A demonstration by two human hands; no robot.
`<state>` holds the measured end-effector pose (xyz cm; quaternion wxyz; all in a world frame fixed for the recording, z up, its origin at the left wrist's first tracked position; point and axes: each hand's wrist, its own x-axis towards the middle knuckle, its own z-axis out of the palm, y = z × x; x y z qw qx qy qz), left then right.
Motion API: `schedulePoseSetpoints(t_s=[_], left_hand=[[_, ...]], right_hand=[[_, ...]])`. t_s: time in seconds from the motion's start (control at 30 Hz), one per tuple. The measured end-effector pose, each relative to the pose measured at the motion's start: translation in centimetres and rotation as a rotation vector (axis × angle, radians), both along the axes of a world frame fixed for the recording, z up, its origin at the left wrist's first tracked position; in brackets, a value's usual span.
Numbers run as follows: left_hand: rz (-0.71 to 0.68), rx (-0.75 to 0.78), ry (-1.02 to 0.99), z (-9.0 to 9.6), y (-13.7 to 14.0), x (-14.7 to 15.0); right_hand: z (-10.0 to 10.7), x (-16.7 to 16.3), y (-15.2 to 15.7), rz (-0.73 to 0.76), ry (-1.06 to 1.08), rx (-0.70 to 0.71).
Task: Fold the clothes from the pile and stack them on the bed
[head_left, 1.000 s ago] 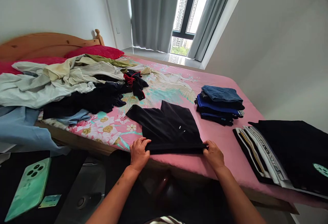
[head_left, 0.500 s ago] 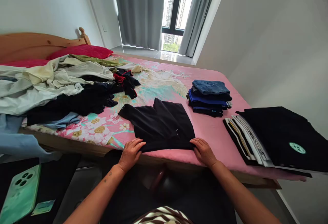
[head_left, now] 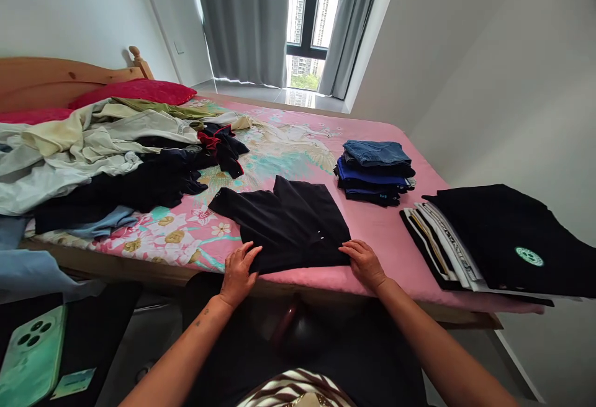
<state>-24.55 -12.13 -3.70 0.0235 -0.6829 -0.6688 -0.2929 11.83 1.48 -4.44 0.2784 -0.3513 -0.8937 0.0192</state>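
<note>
A black garment point(head_left: 291, 224) with small white marks lies spread at the near edge of the bed; its far side shows a notch, and its exact kind I cannot tell. My left hand point(head_left: 239, 270) is at its near left corner, fingers curled onto the cloth. At the near right corner my right hand point(head_left: 364, 263) holds the edge with bent fingers and thumb close together. The thumbs are partly hidden. Beyond the garment to the right sits a folded pile of blue and dark clothes point(head_left: 375, 174), denim on top.
Loose clothes point(head_left: 107, 152) are heaped on the left of the bed point(head_left: 382, 239). A flat stack of shirts point(head_left: 493, 239), black on top, lies at the right edge. A green phone point(head_left: 35, 354) and a card point(head_left: 73, 383) rest on a dark surface at lower left.
The view has shifted slightly, so everything sits a little farther left. My hands stay at the garment's near corners, with the left fingers a little more spread and the right hand slightly farther in.
</note>
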Motion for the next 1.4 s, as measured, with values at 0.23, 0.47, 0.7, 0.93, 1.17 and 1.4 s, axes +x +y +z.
schedulePoseSetpoints(t_s=[0.23,0.47,0.7,0.93,1.17,1.4], left_hand=[[-0.239,0.062,0.029,-0.5,-0.8,-2.1],[-0.383,-0.015,0.05,-0.3,-0.8,-3.7],[-0.334,-0.001,0.013,-1.1,-0.9,-3.5],[-0.269,-0.021,-0.033,0.5,-0.7,-2.7],[-0.135,0.026,-0.301,9.4,-1.4,-1.0],[0.153,0.289,-0.208,28.5,-4.0,-0.7]], right_hand=[[0.2,1.3,-0.7,0.074,0.026,0.065],[1.3,2.8,0.0,0.275,-0.125,-0.037],[0.5,1.6,0.3,0.138,-0.017,-0.069],[0.8,0.1,0.0,-0.033,0.166,-0.22],[10.9,1.3,-2.0,-0.127,0.348,-0.283],[30.0,2.8,-7.2,-0.153,0.419,-0.034]])
